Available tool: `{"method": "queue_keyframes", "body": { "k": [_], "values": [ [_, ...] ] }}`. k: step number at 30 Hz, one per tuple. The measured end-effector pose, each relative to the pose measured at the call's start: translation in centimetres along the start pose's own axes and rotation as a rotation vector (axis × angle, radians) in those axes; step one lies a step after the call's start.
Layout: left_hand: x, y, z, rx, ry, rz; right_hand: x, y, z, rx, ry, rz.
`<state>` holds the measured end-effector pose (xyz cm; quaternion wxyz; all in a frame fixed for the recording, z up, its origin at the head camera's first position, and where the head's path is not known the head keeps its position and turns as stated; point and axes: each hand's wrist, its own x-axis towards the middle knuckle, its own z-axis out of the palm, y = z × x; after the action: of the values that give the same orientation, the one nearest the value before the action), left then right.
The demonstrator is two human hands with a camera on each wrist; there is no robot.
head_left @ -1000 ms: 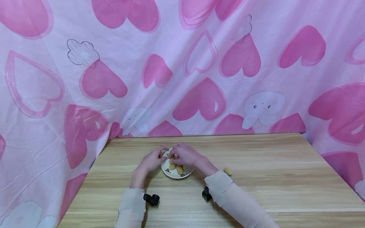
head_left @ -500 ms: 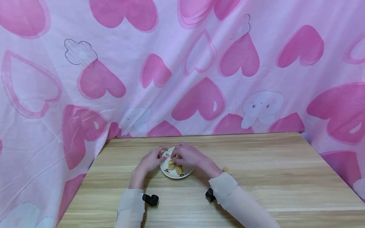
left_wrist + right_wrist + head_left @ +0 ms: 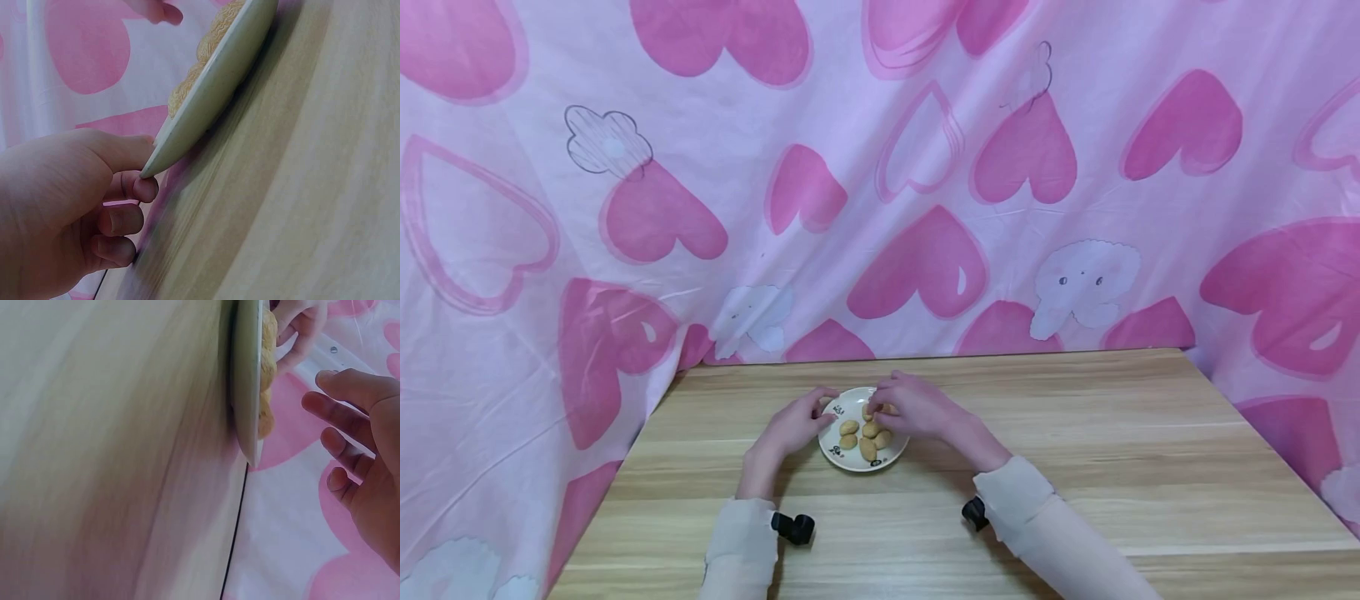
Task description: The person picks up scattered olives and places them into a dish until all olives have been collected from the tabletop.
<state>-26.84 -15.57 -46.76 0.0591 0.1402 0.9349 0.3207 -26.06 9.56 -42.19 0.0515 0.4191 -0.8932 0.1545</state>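
Observation:
A white plate (image 3: 838, 454) with small dark drawings stands on the table, holding several tan, wrinkled walnuts (image 3: 868, 450). My left hand (image 3: 792, 425) pinches its left rim, thumb on top and a finger underneath, as the left wrist view shows. Over the right part of the plate is my right hand (image 3: 917, 406), its fingers loosely bent. In the right wrist view, nothing lies between the fingers of that hand (image 3: 369, 437), which is apart from the walnuts (image 3: 267, 362). My right hand hides some of the walnuts in the head view.
The wooden table (image 3: 1112, 467) reaches back to a pink cloth (image 3: 917, 267) printed with hearts, which also hangs along both sides. Black wrist cameras sit at the left cuff (image 3: 793, 527) and right cuff (image 3: 975, 513).
My right hand has moved right across the plate, uncovering more walnuts. The single walnut on the table at right is now hidden behind my right forearm. My left hand keeps its hold on the rim.

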Motion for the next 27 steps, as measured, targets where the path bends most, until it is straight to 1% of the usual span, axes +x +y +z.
{"method": "queue_keyframes", "body": {
  "k": [4,8,12,16,19,27],
  "values": [
    [-0.1,0.0,0.0,-0.003,0.0,-0.003,-0.6,-0.1,-0.5,-0.014,0.01,-0.008],
    [-0.1,-0.1,0.0,-0.005,0.01,0.006,-1.3,-0.2,-0.9,-0.045,0.027,-0.047],
    [-0.1,-0.2,0.0,-0.006,0.014,0.01,-2.1,-0.3,-1.5,-0.052,0.037,-0.07],
    [-0.1,-0.1,0.0,-0.003,0.011,0.003,-3.0,-0.2,-2.0,-0.038,0.044,-0.057],
    [-0.1,0.0,-0.1,0.004,0.009,-0.003,-3.7,0.1,-2.2,-0.05,0.047,-0.045],
    [-0.1,0.1,0.1,0.004,0.008,-0.008,-5.9,1.6,-2.4,-0.065,0.046,0.003]
  ]
}}
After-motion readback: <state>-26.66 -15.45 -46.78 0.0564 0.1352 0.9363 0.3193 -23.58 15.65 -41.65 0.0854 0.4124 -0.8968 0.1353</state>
